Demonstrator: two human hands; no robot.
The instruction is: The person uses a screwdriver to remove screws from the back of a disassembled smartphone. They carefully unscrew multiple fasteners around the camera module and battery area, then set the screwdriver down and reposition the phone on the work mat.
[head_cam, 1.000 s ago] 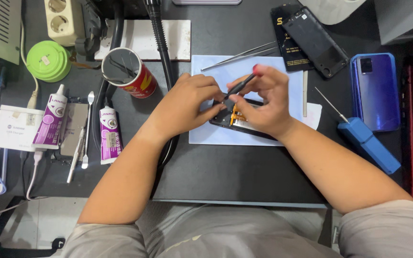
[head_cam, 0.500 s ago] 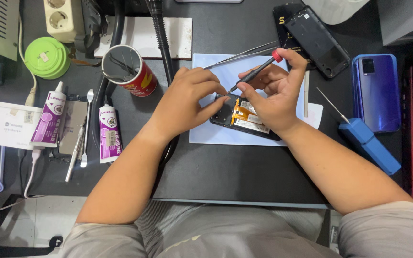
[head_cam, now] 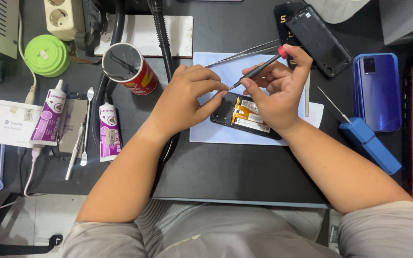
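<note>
An opened black phone (head_cam: 244, 117) with orange flex parts showing lies on a pale blue sheet (head_cam: 206, 136) at the middle of the dark desk. My right hand (head_cam: 278, 93) holds a thin black screwdriver (head_cam: 259, 69) with a red cap, raised above the phone and slanted. My left hand (head_cam: 190, 98) has its fingers pinched together at the screwdriver's tip, just above the phone's left end. Whether a screw sits between the fingertips is too small to tell.
Metal tweezers (head_cam: 244, 51) lie on the sheet's far edge. A black phone back cover (head_cam: 319, 40), a blue phone (head_cam: 377, 91) and a blue-handled tool (head_cam: 366, 143) sit at right. A red can (head_cam: 129, 67), glue tubes (head_cam: 107, 131), a green round box (head_cam: 46, 55) and a power strip (head_cam: 63, 16) stand left.
My right hand lifted the screwdriver off the phone and tilted it up to the right. My left hand's fingers closed onto its tip.
</note>
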